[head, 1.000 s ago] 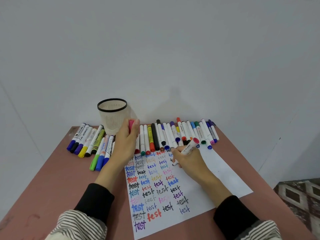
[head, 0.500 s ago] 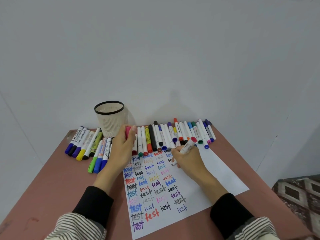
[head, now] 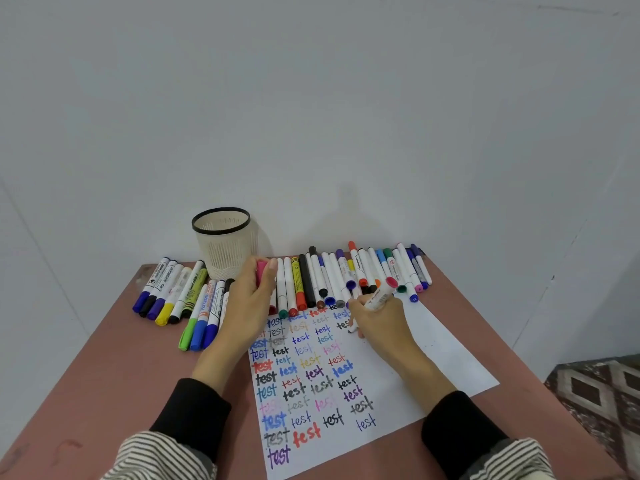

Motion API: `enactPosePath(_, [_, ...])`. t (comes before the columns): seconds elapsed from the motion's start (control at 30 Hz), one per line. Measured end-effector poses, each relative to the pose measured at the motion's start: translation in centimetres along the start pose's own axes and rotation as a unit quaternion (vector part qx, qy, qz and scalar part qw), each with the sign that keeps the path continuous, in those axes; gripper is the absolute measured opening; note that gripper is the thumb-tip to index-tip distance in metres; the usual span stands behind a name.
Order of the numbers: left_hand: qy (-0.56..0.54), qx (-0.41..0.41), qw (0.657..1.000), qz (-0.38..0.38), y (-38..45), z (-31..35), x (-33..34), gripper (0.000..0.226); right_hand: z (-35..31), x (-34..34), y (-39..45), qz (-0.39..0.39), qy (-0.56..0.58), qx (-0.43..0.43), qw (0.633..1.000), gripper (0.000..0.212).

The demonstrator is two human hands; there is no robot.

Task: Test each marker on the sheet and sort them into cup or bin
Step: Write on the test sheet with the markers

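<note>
A white sheet (head: 436, 355) covered with several coloured "test" words lies on the brown table (head: 114, 393). My right hand (head: 381, 323) grips a white marker (head: 379, 296) with a pink-red end, its tip down on the sheet near the top. My left hand (head: 247, 306) pinches a pink cap (head: 261, 270) at the sheet's top left corner. A white mesh cup (head: 225, 245) with a black rim stands behind my left hand. No bin is in view.
A row of several capped markers (head: 346, 275) lies along the table's back edge, right of the cup. Another group of thicker markers (head: 173, 292) lies left of the cup. A white wall rises behind. Patterned floor (head: 599, 393) shows at the right.
Both hands stay nearly still; the right hand keeps the marker tip on the sheet's top area. The camera view shifted slightly.
</note>
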State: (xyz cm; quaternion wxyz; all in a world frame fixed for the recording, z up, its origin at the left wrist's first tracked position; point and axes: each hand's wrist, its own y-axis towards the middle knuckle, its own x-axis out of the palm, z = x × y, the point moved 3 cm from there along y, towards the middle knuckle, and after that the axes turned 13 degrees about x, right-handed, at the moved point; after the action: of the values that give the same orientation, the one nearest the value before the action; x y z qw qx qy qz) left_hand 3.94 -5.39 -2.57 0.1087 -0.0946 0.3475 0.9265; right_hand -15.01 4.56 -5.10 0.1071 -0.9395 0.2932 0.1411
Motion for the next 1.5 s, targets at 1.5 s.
enactPosePath(1.5, [-0.034, -0.003, 0.997, -0.065, -1.1, 0.0, 1.1, 0.011, -3.5, 2.8, 2.0, -0.199, 0.384, 0.087, 0.897, 0.023])
